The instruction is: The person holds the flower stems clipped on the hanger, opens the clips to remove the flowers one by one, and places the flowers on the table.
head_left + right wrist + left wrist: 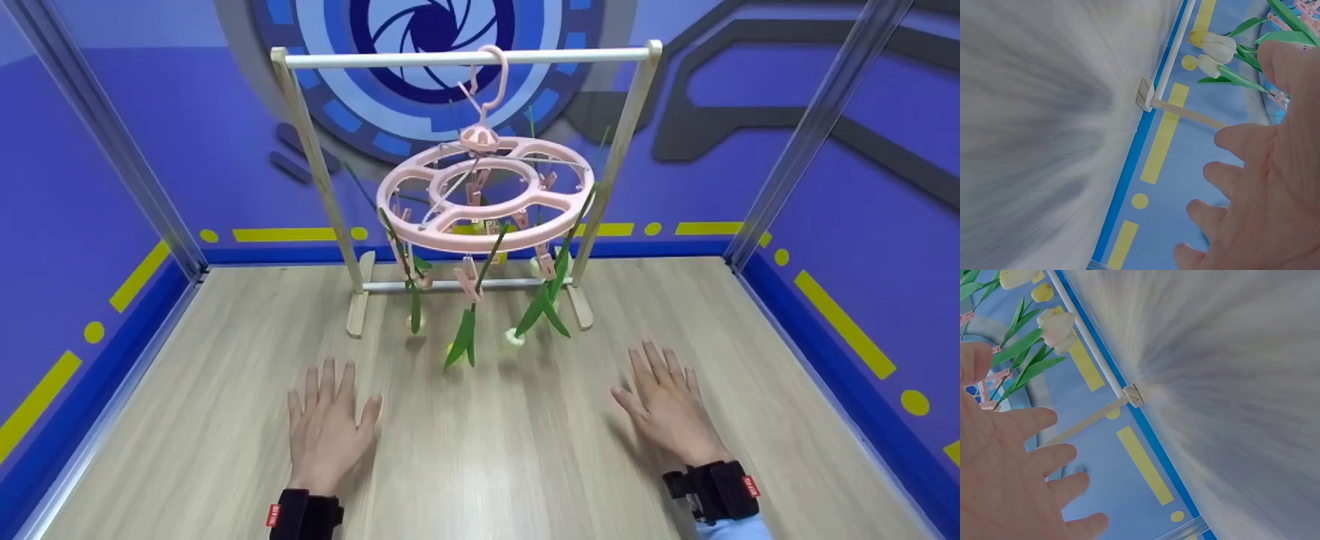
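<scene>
Tulips point(463, 337) are clipped to the pink hanger point(480, 241), seemingly none left; left hand point(328, 435) and right hand point(671, 414) are outspread, unfilled.

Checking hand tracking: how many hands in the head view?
2: the left hand on the left side, over the table, and the right hand on the right side, also over it. Both are nearer the camera than the rack; neither is hidden.

Blue-violet walls point(60, 225) carry a shutter-like emblem point(433, 28) at top centre.
Metal posts point(112, 135) stand upper left and upper right; yellow dashes point(845, 324) mark both sides.
</scene>
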`<state>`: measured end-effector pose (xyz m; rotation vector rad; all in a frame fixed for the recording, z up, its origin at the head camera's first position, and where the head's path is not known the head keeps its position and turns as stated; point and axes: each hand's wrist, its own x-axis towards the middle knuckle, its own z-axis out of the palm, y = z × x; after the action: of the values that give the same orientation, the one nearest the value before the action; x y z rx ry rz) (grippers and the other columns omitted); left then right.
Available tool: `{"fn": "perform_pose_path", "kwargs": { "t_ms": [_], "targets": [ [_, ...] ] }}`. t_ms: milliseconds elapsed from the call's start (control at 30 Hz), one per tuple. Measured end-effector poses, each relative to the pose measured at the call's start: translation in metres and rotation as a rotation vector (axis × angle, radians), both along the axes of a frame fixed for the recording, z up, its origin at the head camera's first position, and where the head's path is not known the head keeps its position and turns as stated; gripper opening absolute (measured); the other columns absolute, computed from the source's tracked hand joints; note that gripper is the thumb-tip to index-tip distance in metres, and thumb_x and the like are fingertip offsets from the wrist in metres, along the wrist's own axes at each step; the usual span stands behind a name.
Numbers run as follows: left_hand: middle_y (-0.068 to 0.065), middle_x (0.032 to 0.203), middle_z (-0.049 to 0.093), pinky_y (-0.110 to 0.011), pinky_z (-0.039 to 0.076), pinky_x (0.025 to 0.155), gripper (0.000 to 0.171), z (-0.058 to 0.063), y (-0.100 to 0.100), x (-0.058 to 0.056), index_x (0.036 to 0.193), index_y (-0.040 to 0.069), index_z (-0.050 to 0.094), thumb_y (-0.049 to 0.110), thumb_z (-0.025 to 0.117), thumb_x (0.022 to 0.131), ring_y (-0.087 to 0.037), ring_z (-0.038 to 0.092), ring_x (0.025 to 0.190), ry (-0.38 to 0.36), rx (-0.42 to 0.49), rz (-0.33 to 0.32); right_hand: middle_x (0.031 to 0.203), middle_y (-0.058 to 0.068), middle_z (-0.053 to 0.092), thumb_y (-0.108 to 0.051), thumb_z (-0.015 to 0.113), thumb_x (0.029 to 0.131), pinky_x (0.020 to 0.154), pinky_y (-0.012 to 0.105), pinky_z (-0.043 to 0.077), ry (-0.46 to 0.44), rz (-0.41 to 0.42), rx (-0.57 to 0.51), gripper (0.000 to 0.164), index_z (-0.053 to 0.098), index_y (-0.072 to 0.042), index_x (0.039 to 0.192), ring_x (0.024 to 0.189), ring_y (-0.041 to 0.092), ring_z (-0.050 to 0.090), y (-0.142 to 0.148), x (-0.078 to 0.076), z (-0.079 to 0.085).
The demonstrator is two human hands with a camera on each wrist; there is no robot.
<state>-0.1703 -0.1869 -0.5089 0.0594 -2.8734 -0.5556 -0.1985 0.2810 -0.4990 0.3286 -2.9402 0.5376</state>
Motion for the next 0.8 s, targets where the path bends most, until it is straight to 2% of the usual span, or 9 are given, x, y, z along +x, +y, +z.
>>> {"fn": "perform_pose_path", "kwargs": {
  "t_ms": [333, 600, 800],
  "targets": [
    [-0.028, 0.165, 0.026, -0.070, 0.007, 0.120, 0.071, 0.0016, 0.0003, 0.0029, 0.158, 0.002, 0.039, 0.046, 0.052, 0.105, -0.050, 0.016, 0.154, -0.001, -0.001, -0.001, 0.167, 0.028, 0.019, -0.044, 0.052, 0.107, 0.118, 0.073, 0.004, -0.018, 0.001, -0.006, 0.074, 0.030, 0.004, 0.159, 0.153, 0.054, 0.010, 0.0012, 0.0003, 0.0003],
    [-0.029, 0.165, 0.026, -0.069, 0.008, 0.121, 0.071, 0.0027, -0.0003, 0.0026, 0.158, 0.000, 0.037, 0.045, 0.052, 0.105, -0.050, 0.016, 0.153, -0.010, 0.009, 0.003, 0.166, 0.029, 0.023, -0.042, 0.055, 0.107, 0.117, 0.073, 0.011, -0.008, 0.026, -0.042, 0.073, 0.032, 0.005, 0.158, 0.152, 0.054, 0.012, 0.0007, -0.0013, -0.0021],
    [-0.031, 0.164, 0.025, -0.070, 0.008, 0.120, 0.071, 0.0051, -0.0018, 0.0019, 0.158, -0.002, 0.036, 0.044, 0.051, 0.106, -0.051, 0.016, 0.153, -0.019, 0.028, -0.001, 0.166, 0.028, 0.023, -0.040, 0.054, 0.107, 0.120, 0.068, 0.015, -0.009, 0.052, -0.088, 0.071, 0.032, 0.004, 0.158, 0.153, 0.052, 0.015, 0.0011, -0.0029, -0.0033]
  ]
}}
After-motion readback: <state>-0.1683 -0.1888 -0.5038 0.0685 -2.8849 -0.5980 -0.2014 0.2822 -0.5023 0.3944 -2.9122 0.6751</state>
